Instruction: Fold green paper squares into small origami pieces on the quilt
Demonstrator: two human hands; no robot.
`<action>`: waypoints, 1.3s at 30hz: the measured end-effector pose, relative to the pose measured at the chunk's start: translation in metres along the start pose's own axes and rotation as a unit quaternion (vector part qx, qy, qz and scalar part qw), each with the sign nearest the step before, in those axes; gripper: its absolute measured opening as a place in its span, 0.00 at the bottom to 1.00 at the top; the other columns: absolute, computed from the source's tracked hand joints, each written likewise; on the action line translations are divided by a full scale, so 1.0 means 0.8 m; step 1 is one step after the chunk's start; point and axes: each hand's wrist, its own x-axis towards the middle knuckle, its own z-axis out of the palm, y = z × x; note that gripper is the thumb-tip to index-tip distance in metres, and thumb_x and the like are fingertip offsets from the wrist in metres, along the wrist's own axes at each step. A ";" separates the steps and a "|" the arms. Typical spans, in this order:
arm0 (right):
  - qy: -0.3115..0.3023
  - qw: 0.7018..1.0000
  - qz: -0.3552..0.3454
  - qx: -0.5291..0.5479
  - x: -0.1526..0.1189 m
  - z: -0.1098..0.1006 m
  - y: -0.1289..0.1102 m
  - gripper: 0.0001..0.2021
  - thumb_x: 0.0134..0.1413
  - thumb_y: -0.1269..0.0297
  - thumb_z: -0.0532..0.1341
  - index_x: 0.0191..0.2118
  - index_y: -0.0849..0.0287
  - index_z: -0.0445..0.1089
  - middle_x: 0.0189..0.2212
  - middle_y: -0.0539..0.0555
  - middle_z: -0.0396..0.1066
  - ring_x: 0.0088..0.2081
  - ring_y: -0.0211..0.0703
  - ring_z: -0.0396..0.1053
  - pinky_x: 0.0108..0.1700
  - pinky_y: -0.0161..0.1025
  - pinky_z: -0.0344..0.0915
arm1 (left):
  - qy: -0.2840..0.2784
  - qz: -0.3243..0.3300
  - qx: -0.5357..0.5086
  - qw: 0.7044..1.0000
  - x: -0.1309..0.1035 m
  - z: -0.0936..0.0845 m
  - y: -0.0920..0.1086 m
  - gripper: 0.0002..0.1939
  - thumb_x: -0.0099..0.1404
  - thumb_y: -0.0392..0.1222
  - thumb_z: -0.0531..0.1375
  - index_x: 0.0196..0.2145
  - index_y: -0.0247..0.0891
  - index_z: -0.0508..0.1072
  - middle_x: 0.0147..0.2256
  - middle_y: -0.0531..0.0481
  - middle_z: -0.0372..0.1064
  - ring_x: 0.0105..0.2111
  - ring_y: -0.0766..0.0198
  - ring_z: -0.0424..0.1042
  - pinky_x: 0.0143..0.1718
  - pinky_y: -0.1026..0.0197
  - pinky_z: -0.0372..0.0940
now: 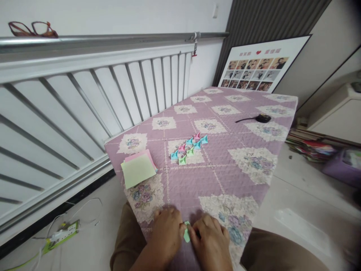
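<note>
Paper [187,234], pale green and folded small, lies at the near end of the cloth-covered table [186,184], directly between the person's two hands. Its long axis runs away from the body, toward the table's far end, so one long side faces each hand. The left hand [168,227] meets it from the left and the right hand [209,235] from the right; both touch it, and neither is clearly nearer. Each hand is curled, with thumb and fingers closing on its own edge of the paper, the left's contact sitting toward the far end. How hard either one presses cannot be told, since the knuckles hide most of the fingertips.

Straight ahead of the hands, well apart from them, eight small folded pieces [197,145] in blue, pink and green stand in two slanting rows of four. To the left, nearer the left hand than the right, a loose stack of square sheets [138,171] rests close to the table's edge, yellowish green on top with pink showing beneath. Farther off to the right, a black object with a cord, likely a mouse [263,118], lies near the opposite edge. Along the left side, a white radiator [93,98] flanks the table.
</note>
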 end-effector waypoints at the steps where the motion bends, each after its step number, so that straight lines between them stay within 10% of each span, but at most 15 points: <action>1: 0.000 1.000 0.000 0.002 0.000 0.001 0.001 0.09 0.53 0.62 0.61 0.23 0.53 0.67 0.28 0.51 0.67 0.37 0.49 0.64 0.38 0.45 0.51 | -0.002 -0.005 -0.010 1.000 0.001 0.000 -0.001 0.06 0.64 0.40 0.53 0.35 0.39 0.70 0.37 0.48 0.71 0.41 0.53 0.67 0.46 0.48 0.50; 25: 0.050 0.999 0.008 0.001 -0.005 0.006 0.009 0.03 0.48 0.64 0.62 0.27 0.50 0.66 0.32 0.51 0.69 0.39 0.51 0.64 0.39 0.46 0.54 | -0.050 0.017 -0.007 0.999 0.018 -0.015 -0.013 0.04 0.59 0.43 0.58 0.29 0.41 0.70 0.35 0.52 0.71 0.37 0.59 0.68 0.38 0.58 0.53; 39: 0.020 0.981 -0.184 0.054 -0.017 -0.002 0.011 0.08 0.56 0.69 0.59 0.40 0.48 0.70 0.34 0.47 0.72 0.37 0.42 0.67 0.42 0.41 0.54 | -0.034 0.036 -0.011 0.999 0.014 -0.005 -0.021 0.04 0.60 0.41 0.57 0.32 0.40 0.70 0.36 0.52 0.70 0.38 0.61 0.67 0.40 0.59 0.53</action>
